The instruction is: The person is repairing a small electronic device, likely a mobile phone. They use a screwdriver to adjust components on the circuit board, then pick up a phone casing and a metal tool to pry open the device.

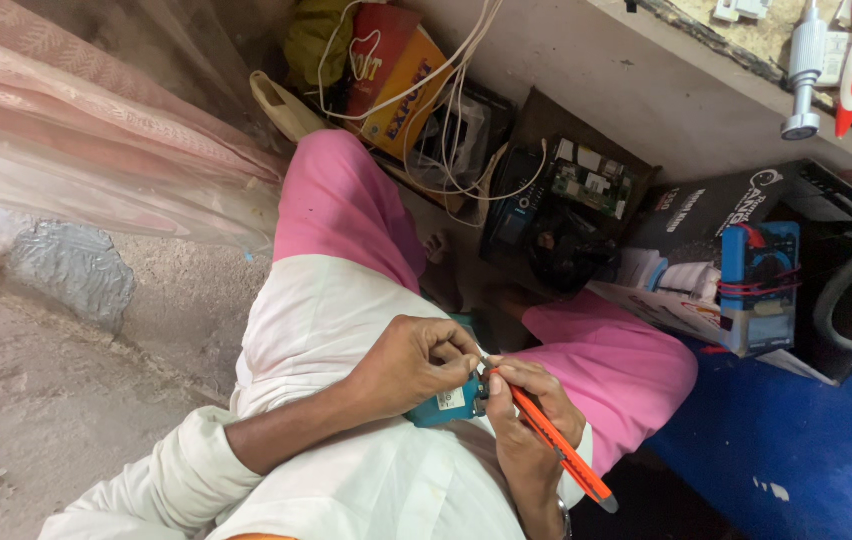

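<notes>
Dusty concrete floor (36,400), cluttered shelf (646,60)

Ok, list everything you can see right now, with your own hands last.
small device: one, teal, on the lap, held by the left hand
screwdriver: one, orange handle, in the right hand, tip at the device
multimeter: one, blue, in the open box at right
cardboard box: one, black, right of the knees
circuit board: one, green, under the shelf
cables: several, white, looped at top centre
snack bag: one, red and yellow, top centre
curtain: one, pink, upper left
left hand: on the device
right hand: grip shut on the screwdriver
</notes>
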